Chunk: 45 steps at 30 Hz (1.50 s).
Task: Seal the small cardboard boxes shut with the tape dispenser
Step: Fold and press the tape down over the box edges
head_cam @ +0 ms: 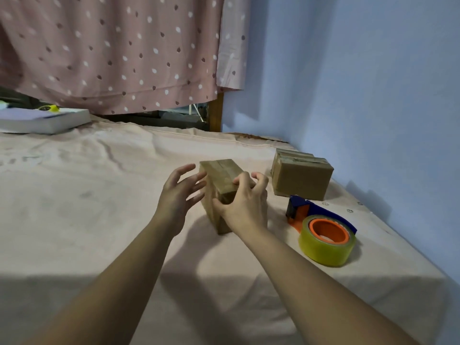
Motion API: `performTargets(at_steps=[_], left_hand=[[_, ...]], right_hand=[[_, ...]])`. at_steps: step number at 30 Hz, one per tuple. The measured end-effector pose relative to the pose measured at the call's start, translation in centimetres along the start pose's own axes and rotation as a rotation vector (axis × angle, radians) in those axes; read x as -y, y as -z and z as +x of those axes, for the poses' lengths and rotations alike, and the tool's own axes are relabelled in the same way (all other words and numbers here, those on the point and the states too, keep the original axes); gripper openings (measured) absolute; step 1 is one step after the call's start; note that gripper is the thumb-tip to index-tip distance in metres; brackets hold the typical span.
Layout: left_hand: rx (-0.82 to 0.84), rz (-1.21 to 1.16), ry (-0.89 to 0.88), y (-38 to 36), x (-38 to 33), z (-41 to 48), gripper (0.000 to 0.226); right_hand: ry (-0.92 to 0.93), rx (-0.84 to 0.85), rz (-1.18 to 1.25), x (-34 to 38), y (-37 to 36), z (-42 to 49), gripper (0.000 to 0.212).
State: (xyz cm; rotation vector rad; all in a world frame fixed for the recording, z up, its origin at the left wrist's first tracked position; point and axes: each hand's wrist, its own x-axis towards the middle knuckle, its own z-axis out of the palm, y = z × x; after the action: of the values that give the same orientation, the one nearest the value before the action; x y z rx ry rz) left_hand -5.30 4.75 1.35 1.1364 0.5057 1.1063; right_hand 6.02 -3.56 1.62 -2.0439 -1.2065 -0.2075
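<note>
Bed (99, 195), pale pink sheet, serving as work surface; blue wall (361, 83) at right.

Item 1: small cardboard box (221, 173), centre of bed, long axis running away from the person. A glossy strip seems to run along its top.
Right hand (245, 202): fingers curled over the box's near end, thumb on the near face, grasping it.
Left hand (179, 192): fingers spread and relaxed, just beside the box's left side; contact cannot be told.
Item 2: tape dispenser (321, 227), blue frame, orange hub, on its side, right of the box; right hand nearer.
Item 3: second box (302, 178), beyond the dispenser, by the wall.

Hidden: box's right side, behind the right hand; end seams unreadable
</note>
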Motion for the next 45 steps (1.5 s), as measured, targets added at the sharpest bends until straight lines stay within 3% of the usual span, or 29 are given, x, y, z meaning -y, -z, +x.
performTargets(at_steps=[4, 7, 9, 13, 17, 22, 28, 37, 42, 45], left_hand=[[-0.218, 0.294, -0.108, 2.3, 0.0, 1.5, 0.046], [-0.181, 0.335, -0.067, 3.6, -0.1, 1.9, 0.043], [-0.071, 0.343, -0.081, 3.5, 0.4, 1.4, 0.029], [0.068, 0.459, -0.134, 2.7, 2.0, 0.1, 0.032], [-0.033, 0.511, -0.173, 2.9, 3.3, -0.1, 0.032], [-0.298, 0.645, -0.304, 1.1, 3.6, -2.1, 0.025], [-0.363, 0.639, -0.296, 0.2, 3.0, -2.5, 0.023], [-0.286, 0.879, -0.332, 1.6, 2.3, -1.4, 0.026], [-0.108, 0.851, -0.245, 2.6, 2.1, -1.2, 0.039], [-0.113, 0.803, -0.236, 2.3, 1.2, -0.4, 0.043]], right_hand=[[0.050, 0.274, 0.392, -0.7, 1.7, 1.4, 0.051], [0.070, 0.416, 0.349, -1.5, 2.0, 1.7, 0.056], [0.049, 0.359, 0.297, -2.0, 1.5, 1.4, 0.064], [-0.043, 0.150, 0.307, -2.7, 1.1, 0.9, 0.063], [-0.012, 0.133, 0.286, -3.2, 0.6, 0.3, 0.062], [0.009, 0.069, 0.237, -3.3, 0.3, -0.1, 0.060], [0.063, 0.041, 0.156, -3.8, 0.1, -0.6, 0.064], [0.069, 0.042, 0.108, -3.9, -0.4, 0.1, 0.069], [0.078, 0.074, 0.095, -4.0, -0.3, 0.5, 0.065], [0.077, 0.024, 0.234, -3.1, -0.4, 1.4, 0.064]])
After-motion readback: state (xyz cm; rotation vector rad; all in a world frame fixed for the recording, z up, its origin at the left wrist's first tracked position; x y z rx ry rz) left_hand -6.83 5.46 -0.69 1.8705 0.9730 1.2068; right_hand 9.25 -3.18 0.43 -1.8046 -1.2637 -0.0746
